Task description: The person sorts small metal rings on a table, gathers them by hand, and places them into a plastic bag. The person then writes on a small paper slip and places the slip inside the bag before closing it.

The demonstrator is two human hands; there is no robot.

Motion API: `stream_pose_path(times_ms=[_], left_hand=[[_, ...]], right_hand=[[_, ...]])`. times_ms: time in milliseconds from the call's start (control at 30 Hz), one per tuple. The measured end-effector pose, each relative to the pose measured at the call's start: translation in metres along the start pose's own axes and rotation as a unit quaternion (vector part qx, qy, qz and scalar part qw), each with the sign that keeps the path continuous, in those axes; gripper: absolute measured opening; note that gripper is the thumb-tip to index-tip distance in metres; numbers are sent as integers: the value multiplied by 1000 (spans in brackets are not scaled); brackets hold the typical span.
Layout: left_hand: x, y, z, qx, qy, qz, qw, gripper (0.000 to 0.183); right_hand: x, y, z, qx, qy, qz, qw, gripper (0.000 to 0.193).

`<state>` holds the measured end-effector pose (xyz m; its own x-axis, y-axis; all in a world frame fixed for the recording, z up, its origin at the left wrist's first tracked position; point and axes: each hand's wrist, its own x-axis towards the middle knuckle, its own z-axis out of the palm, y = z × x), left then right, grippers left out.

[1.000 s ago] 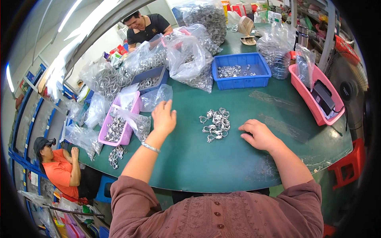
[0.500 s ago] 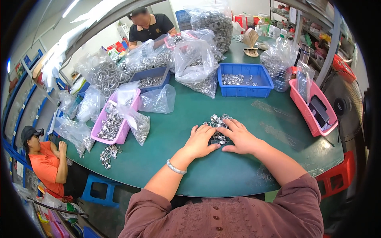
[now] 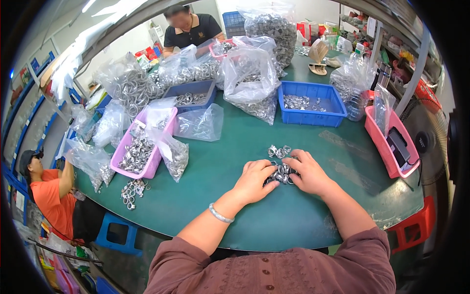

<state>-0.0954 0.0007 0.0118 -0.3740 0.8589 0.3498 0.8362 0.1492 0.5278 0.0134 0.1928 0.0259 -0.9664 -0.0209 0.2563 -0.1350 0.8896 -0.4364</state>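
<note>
A small heap of shiny silver metal rings (image 3: 282, 175) lies on the green table (image 3: 245, 218) in front of me. My left hand (image 3: 254, 181), with a pale bangle (image 3: 220, 213) on its wrist, rests against the heap's left side, fingers stretched out. On the other side my right hand (image 3: 309, 172) curves loosely around the rings with its fingers apart. Both hands touch the heap, and neither grips a ring that I can make out. Just beyond the fingertips sits a smaller cluster of rings (image 3: 279, 151). My fingers hide part of the heap.
Left stands a pink basket (image 3: 157, 164) of rings, with loose rings (image 3: 131, 194) beside it. Farther back are a blue bin (image 3: 313, 119), a grey-blue bin (image 3: 214, 90) and bulging clear bags (image 3: 249, 83). Another pink basket (image 3: 387, 156) stands right. Two co-workers sit around the table.
Both hands have drawn nearer to me along with most of the heap, leaving a small cluster of rings behind on the far side. The view has shifted slightly.
</note>
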Motion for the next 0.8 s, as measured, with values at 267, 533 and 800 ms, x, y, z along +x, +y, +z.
stream_pose_path(times_ms=[267,533,800], left_hand=[[1,-1,3,63,-21,-9,998,46],[1,-1,-1,23,-1,8,1000,35],[2,-4,0,-4,23,20,1000,19]], right_hand=[[0,6,6,-62,-12,-82,995,47],[-3,8,-2,-36,20,-72,997,31],[-4,6,-6,-74,31,-40,996,26]])
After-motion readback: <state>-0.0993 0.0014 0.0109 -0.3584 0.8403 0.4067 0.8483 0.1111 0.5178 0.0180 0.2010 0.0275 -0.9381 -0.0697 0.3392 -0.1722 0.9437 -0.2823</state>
